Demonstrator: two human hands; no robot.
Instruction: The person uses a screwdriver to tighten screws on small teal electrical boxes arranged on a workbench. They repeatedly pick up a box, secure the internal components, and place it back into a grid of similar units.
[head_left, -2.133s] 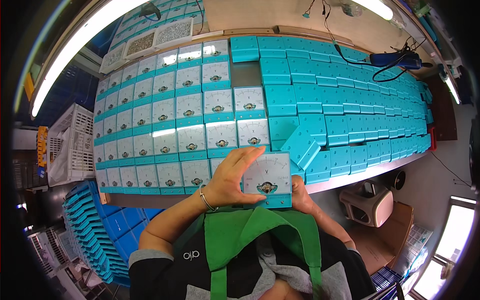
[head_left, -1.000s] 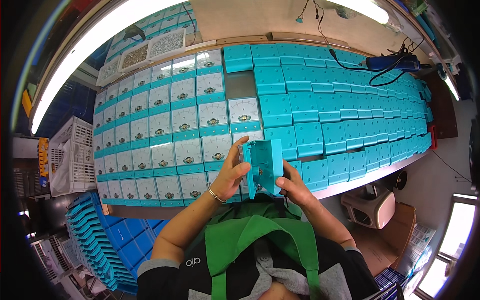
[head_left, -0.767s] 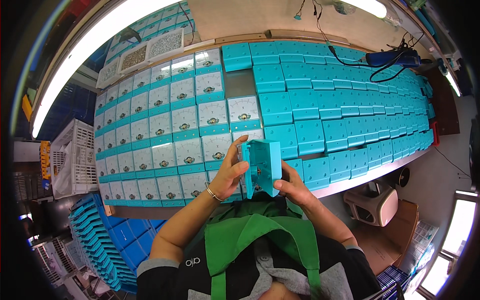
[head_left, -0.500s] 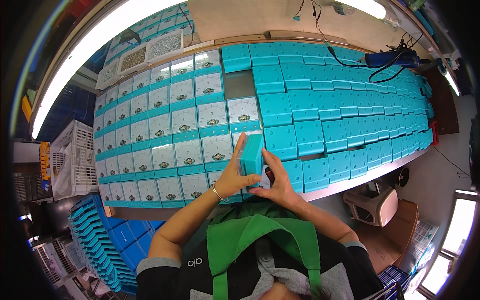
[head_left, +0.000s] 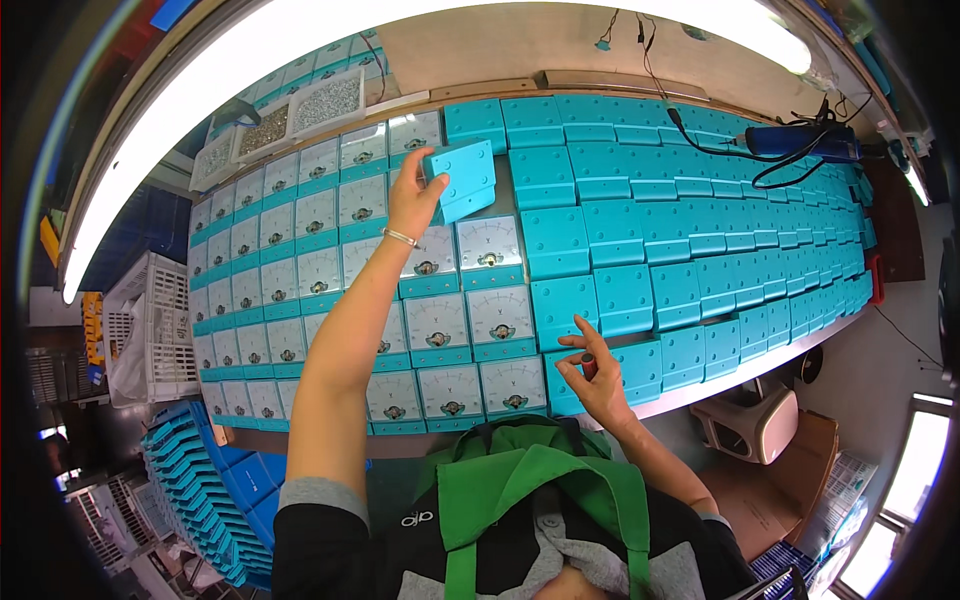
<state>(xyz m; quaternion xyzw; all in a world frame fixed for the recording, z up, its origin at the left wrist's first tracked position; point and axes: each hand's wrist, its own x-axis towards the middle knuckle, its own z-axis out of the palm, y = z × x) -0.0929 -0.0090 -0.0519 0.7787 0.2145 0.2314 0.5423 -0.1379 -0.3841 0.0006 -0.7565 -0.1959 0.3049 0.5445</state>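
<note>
My left hand (head_left: 413,200) reaches to the far part of the table and grips a teal panel meter (head_left: 465,175) by its left edge. The meter's back faces up, tilted over the gap between the dial-up rows and the back-up rows. My right hand (head_left: 600,385) hovers near the front edge, above teal meters lying back up (head_left: 563,305). A short dark-red handle (head_left: 589,366) is tucked in its curled fingers, the rest of that tool hidden; the index finger points outward. Meters with white dials up (head_left: 435,322) lie left of it.
White bins of small metal parts (head_left: 328,100) stand at the back left. A blue tool with a black cable (head_left: 800,142) lies over the far-right meters. White crates (head_left: 165,325) and stacked teal parts (head_left: 195,490) are at the left. A beige stool (head_left: 745,420) stands below the table's right side.
The panel meter has gone from between both hands near the front edge to the far gap, carried by my left hand. My right hand has let go of it and shifted slightly right.
</note>
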